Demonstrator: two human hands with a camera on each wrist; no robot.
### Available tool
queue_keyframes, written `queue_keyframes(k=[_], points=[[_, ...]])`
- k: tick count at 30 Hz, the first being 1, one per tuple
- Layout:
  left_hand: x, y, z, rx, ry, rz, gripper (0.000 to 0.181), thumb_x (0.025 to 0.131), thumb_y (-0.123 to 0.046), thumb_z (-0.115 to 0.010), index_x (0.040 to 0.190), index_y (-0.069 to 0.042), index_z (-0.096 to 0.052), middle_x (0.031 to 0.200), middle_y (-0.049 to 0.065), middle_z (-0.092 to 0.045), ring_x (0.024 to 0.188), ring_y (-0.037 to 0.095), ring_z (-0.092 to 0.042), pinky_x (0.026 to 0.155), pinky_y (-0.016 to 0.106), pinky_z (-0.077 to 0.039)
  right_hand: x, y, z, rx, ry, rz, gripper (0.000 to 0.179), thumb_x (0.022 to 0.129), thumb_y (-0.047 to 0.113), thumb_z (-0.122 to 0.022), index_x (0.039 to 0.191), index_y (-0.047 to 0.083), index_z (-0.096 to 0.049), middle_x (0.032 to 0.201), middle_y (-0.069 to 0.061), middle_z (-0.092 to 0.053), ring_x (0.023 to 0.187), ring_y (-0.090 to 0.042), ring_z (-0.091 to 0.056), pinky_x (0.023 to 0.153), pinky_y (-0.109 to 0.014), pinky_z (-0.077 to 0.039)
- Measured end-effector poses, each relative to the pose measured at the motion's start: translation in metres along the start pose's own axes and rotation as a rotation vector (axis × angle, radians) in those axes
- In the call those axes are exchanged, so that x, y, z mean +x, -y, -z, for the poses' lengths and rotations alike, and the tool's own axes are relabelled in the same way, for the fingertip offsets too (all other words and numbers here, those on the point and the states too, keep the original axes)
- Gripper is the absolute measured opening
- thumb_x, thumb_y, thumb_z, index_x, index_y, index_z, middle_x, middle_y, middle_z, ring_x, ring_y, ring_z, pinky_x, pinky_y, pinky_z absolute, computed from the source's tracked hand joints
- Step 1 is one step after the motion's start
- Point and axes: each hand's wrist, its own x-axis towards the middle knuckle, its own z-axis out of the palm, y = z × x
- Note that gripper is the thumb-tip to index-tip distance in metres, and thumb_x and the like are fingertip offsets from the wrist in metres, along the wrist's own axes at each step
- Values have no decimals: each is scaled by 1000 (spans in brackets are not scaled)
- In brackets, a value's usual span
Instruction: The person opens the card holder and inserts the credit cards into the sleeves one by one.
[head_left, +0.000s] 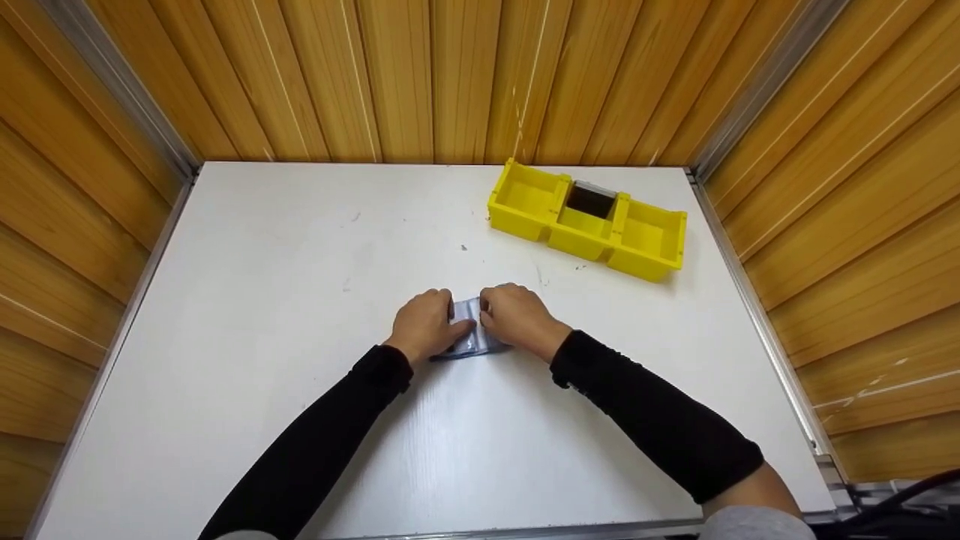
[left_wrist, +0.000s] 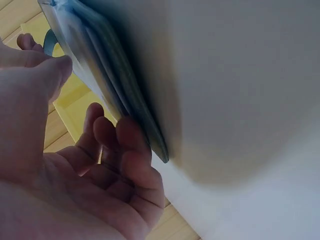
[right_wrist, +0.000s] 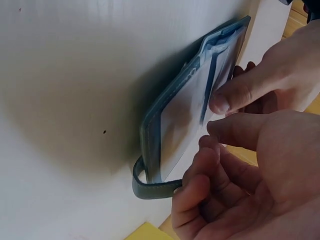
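A blue-green card holder [head_left: 474, 346] with clear plastic sleeves [right_wrist: 180, 125] lies spread on the white table, between the two hands. From its end a short strap [right_wrist: 150, 191] loops out, seen in the right wrist view. My left hand [head_left: 427, 322] grips the left side, its thumb over the sleeves and its curled fingers at the cover's edge [left_wrist: 155, 145]. On the other side my right hand [head_left: 517, 311] has thumb and forefinger pinched together at the sleeves, the other fingers curled beside the strap. The fingertips of the right hand partly hide what they pinch.
At the table's back right stands a yellow three-compartment bin [head_left: 574, 238]. Its middle compartment holds a dark item [head_left: 591, 201] with a pale edge. Wood-patterned walls [head_left: 405, 82] close off the back and both sides of the white table [head_left: 262, 247].
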Motion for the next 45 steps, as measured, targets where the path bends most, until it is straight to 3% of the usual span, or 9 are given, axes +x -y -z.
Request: queue_keyframes(k=[6, 17, 25, 33, 40, 45], points=[[0, 0, -2, 15, 27, 36, 42, 97, -48, -81, 94, -10, -63, 87, 4, -61, 78, 22, -57, 68, 38, -46, 0, -8, -1, -17, 7, -16, 17, 102, 17, -70, 110, 4, -77, 99, -15, -79, 96, -34, -73, 89, -51, -60], [2, -1, 2, 37, 29, 1, 38, 97, -44, -80, 93, -9, -65, 91, 8, -65, 79, 24, -58, 74, 43, -53, 1, -18, 1, 9, 0, -41, 15, 102, 17, -69, 105, 5, -78, 97, -14, -79, 94, -34, -73, 88, -51, -60], [1, 4, 6, 95, 28, 54, 46, 97, -52, -80, 89, -9, -68, 89, 8, -66, 78, 24, -60, 72, 45, -54, 2, -19, 1, 13, 30, -79, 17, 104, 17, -68, 110, 4, -78, 101, -13, -79, 94, -31, -71, 91, -49, -61], [4, 5, 9, 90, 40, 37, 37, 98, -43, -77, 92, -8, -69, 90, 9, -67, 79, 25, -61, 72, 45, -55, 2, -22, 1, 13, 22, -84, 15, 103, 16, -69, 107, 4, -77, 96, -11, -78, 89, -27, -69, 86, -45, -60], [6, 5, 9, 122, 62, 58, 48, 98, -57, -74, 89, -10, -69, 86, 7, -66, 77, 25, -61, 70, 45, -53, 2, -21, 2, 13, 48, -107, 16, 103, 18, -68, 107, 5, -77, 95, -10, -77, 87, -26, -67, 85, -44, -59], [8, 4, 9, 133, 71, 48, 46, 96, -56, -77, 85, -11, -67, 83, 5, -64, 75, 24, -59, 68, 43, -49, 2, -22, 2, 7, 55, -116, 17, 103, 19, -68, 109, 5, -77, 97, -10, -78, 89, -26, -68, 87, -44, -60]])
